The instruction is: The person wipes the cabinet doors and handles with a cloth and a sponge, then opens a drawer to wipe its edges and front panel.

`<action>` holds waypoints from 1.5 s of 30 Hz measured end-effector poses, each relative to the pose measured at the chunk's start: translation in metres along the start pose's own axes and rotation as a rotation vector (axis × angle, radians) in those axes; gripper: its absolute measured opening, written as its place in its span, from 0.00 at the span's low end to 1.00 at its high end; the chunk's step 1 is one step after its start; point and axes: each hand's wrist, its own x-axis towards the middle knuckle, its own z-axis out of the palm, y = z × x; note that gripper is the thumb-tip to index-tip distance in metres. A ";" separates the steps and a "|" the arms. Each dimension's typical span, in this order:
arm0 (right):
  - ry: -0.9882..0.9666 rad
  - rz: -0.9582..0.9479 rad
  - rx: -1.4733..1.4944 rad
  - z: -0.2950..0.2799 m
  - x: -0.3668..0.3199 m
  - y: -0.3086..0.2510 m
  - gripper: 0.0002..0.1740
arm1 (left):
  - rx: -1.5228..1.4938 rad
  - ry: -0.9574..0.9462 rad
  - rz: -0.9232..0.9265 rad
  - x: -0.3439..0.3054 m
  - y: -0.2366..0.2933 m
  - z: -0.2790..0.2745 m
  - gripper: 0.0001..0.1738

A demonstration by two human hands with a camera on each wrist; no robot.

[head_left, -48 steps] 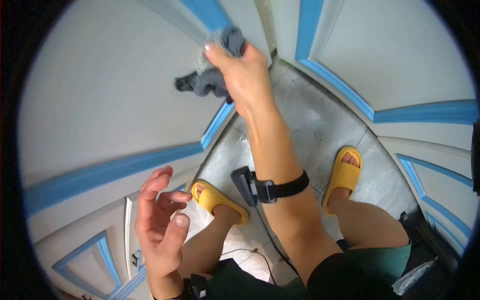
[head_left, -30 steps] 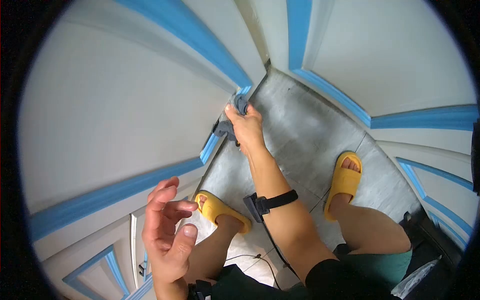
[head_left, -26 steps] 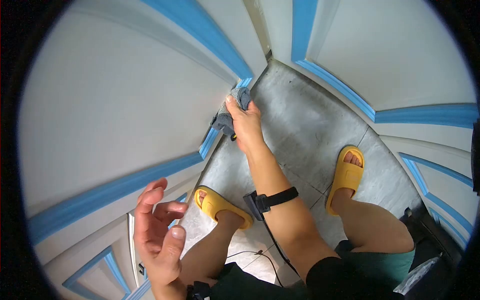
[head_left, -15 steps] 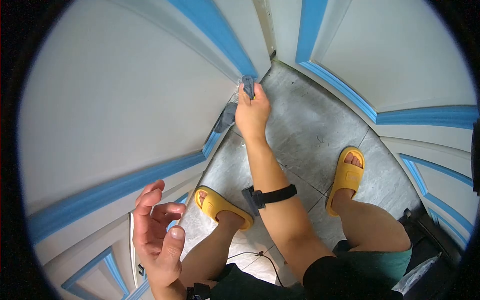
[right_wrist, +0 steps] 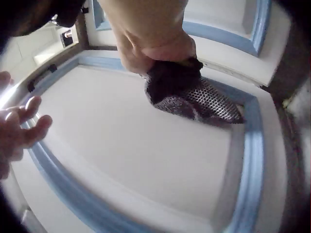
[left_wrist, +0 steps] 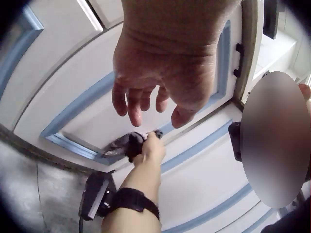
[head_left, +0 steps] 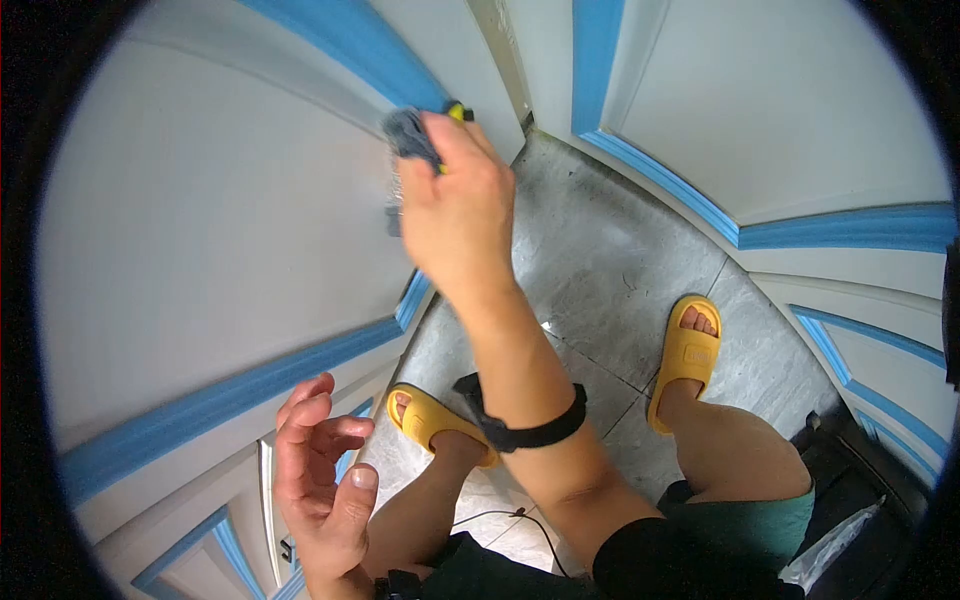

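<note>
My right hand (head_left: 460,215) grips a bunched grey cleaning cloth (head_left: 412,135) against the white door (head_left: 230,210), beside its blue moulding (head_left: 350,50). A mesh-textured part of the cloth (right_wrist: 214,102) hangs out past the fingers in the right wrist view, lying along the door panel. A small yellow and black bit (head_left: 458,111) shows by the fingers in the head view. My left hand (head_left: 325,480) hovers in the air with loosely bent fingers and holds nothing. The left wrist view also has this left hand (left_wrist: 165,73) above the right arm.
Another white door (head_left: 780,110) with blue trim stands at the right. Grey floor tiles (head_left: 590,250) lie between the doors. Two feet in yellow slippers (head_left: 690,350) stand there, and a thin cable (head_left: 500,513) runs between the legs. A dark box-like thing (head_left: 860,470) sits at lower right.
From the lower blue moulding at the door's bottom edge, my right hand has moved up and left with the cloth and turned over. The left hand has barely moved.
</note>
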 end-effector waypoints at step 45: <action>-0.014 0.361 0.149 0.024 -0.089 0.068 0.12 | -0.024 0.036 -0.009 -0.026 -0.006 0.003 0.36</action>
